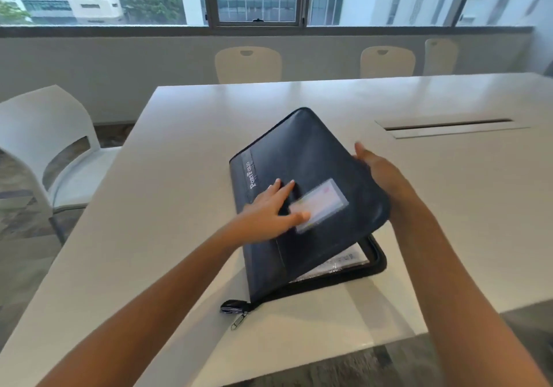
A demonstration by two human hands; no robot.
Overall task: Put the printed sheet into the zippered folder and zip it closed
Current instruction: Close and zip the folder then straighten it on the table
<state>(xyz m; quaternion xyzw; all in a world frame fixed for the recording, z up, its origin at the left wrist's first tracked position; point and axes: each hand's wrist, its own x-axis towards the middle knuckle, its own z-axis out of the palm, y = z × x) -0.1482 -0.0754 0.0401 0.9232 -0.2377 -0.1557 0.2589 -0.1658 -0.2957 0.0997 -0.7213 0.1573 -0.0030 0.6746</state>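
Observation:
A dark navy zippered folder [311, 159] lies on the white table [179, 177], its top cover tilted up at the right and not fully down. A clear card window [324, 199] sits on the cover. My left hand [270, 208] rests flat on the cover, fingers spread, next to that window. My right hand [378, 168] grips the cover's raised right edge. Inside, a corner of the printed sheet [347, 261] shows through the gap above the lower half. The zipper pull [238, 319] hangs at the near left corner, unzipped.
A recessed cable slot [449, 127] is set in the table to the right of the folder. A white chair [45, 147] stands at the left table edge, and three more chairs [248, 63] line the far side under the windows.

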